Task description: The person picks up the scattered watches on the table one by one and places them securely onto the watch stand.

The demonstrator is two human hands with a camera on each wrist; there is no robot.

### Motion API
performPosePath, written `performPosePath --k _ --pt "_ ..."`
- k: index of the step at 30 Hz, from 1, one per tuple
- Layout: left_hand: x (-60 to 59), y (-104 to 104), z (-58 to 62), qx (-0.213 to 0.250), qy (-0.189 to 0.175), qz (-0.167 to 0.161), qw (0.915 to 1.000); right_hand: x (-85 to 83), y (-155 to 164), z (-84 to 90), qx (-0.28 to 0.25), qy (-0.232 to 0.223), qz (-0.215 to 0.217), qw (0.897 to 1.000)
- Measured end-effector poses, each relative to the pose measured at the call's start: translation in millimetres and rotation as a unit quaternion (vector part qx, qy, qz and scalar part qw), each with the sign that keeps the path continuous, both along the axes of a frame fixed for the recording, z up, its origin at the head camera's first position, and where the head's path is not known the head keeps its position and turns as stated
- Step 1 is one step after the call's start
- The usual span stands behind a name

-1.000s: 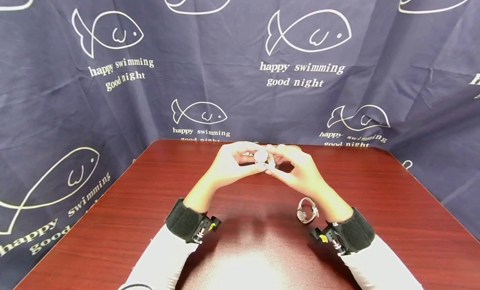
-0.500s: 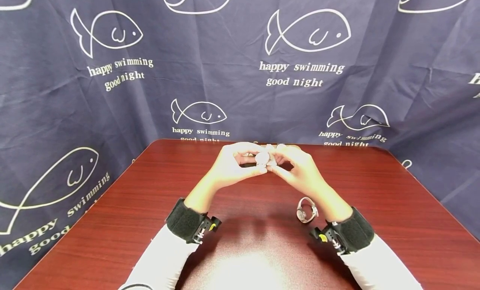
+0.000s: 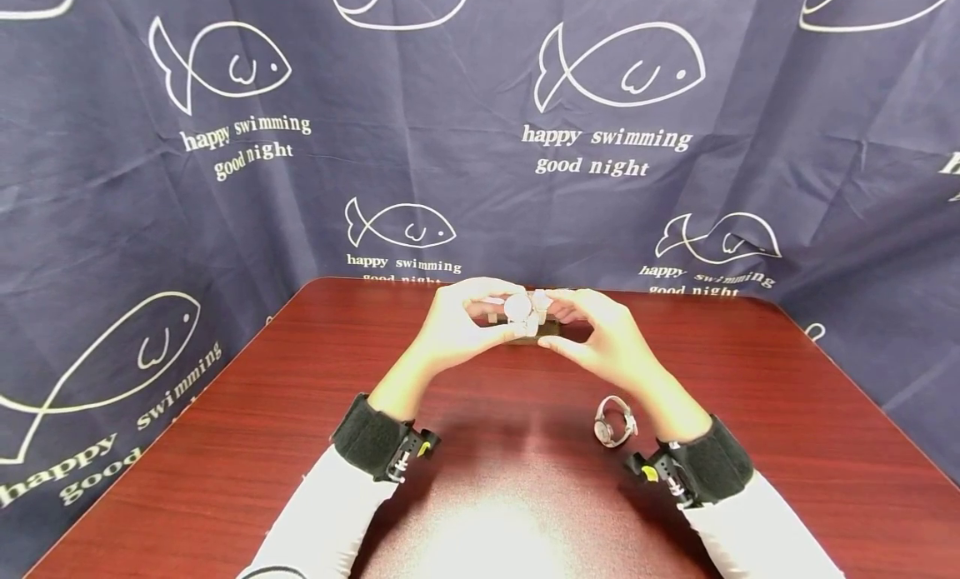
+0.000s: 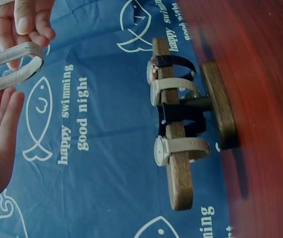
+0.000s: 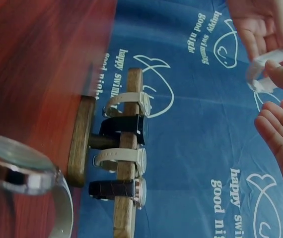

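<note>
In the head view, my left hand (image 3: 465, 325) pinches a white-strapped wristwatch (image 3: 517, 306) by its round case, held up over the far part of the table. Its pale strap (image 4: 17, 77) forms a closed-looking loop pointing away from the left palm, as the left wrist view shows. My right hand (image 3: 600, 329) is beside the strap with thumb and fingers spread apart; in the right wrist view one finger overlaps the strap loop (image 5: 260, 82). Behind both hands stands a wooden watch stand (image 4: 181, 186), its bar carrying several watches with dark and cream straps.
Another pale-strapped watch (image 3: 615, 421) lies on its side on the red-brown table (image 3: 450, 446), left of my right forearm. The stand's wooden base (image 5: 79, 153) rests near the far table edge. A blue fish-print cloth (image 3: 480, 129) hangs behind the table.
My right thumb has come away from the watch and the gap between right thumb and fingers has widened. The held watch has shifted slightly left and up, showing more of the stand behind.
</note>
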State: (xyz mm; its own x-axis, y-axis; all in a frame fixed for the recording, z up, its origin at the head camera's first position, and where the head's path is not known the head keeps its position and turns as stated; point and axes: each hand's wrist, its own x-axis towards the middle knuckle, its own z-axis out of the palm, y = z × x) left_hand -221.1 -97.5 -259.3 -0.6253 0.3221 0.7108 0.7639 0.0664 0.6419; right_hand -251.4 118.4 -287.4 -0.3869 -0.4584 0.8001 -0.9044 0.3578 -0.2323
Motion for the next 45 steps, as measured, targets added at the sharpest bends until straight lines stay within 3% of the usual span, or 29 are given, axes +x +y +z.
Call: performPosePath --k 3,9,12,15,18,22,28,34,45 --pt "-4.5 -2.7 -2.4 -0.019 0.02 0.034 0.999 -3.2 4.2 1.1 0.005 0.003 -0.02 1.0" --pt "-31.0 -16.0 -19.2 -0.074 0.07 0.111 0.9886 -12.9 14.4 0.4 -0.008 -0.02 -0.037 0.999" --pt "-41.8 -24.2 -24.9 -0.106 0.111 0.156 0.9757 -18.3 20.3 -1.0 -0.02 -0.04 -0.043 0.998" --pt "-49.4 -33.6 -28.1 -0.133 0.127 0.201 0.9623 -25.4 25.6 -2.3 -0.035 -0.063 -0.048 0.996" --pt "-55.6 -42.9 -31.8 -0.141 0.097 0.227 0.9588 -30.5 30.1 -2.2 -0.047 -0.086 -0.054 0.994" --pt "-66.1 -54.0 -39.6 -0.114 0.037 0.229 0.9659 -33.1 37.6 -1.4 -0.052 -0.106 -0.069 0.991" --pt "-79.5 -68.0 -49.0 -0.117 0.025 0.247 0.9618 -64.0 62.1 -21.3 -0.049 -0.142 -0.104 0.983" --pt "-85.8 -81.5 -53.1 -0.131 0.015 0.268 0.9543 -79.8 69.0 -27.8 -0.013 -0.169 -0.124 0.978" --pt "-109.3 -93.3 -63.1 -0.105 -0.099 0.235 0.9611 -109.2 76.2 -42.3 0.065 -0.2 -0.145 0.967"
